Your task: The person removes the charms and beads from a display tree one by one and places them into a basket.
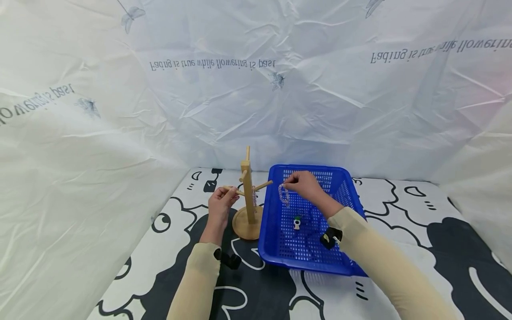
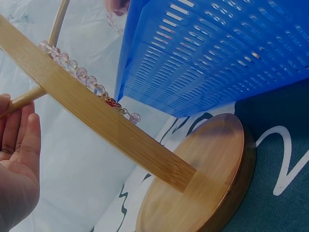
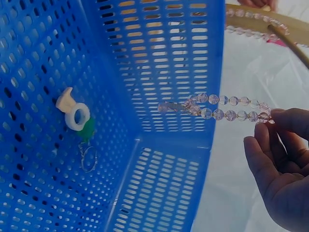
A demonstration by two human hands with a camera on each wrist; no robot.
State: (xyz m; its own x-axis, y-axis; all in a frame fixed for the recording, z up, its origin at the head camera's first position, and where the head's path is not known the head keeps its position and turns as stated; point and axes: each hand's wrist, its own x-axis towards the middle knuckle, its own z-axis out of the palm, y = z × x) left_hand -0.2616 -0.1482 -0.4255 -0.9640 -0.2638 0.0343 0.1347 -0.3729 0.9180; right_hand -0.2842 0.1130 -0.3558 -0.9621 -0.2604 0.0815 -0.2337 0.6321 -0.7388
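Observation:
My right hand [image 1: 306,184] pinches a pink clear-bead bracelet [image 3: 231,115] between thumb and fingertip. The bracelet hangs over the left side of the blue basket [image 1: 312,266]. With its fingertips, my left hand [image 1: 221,205] grips a peg [image 2: 26,99] of the wooden stand [image 1: 249,195], which is upright beside the basket. Another beaded bracelet [image 2: 82,73], with a red piece on it, hangs from the stand's opposite peg [image 1: 264,185]. The right wrist view shows the gap between the held bracelet and that peg.
Inside the basket lies a small keychain [image 3: 77,116] with a white ring, a green part and a metal loop. The stand's round base [image 1: 246,223] sits close to the basket's left wall. White printed sheeting [image 1: 240,102] rises behind the patterned cloth [image 1: 176,262].

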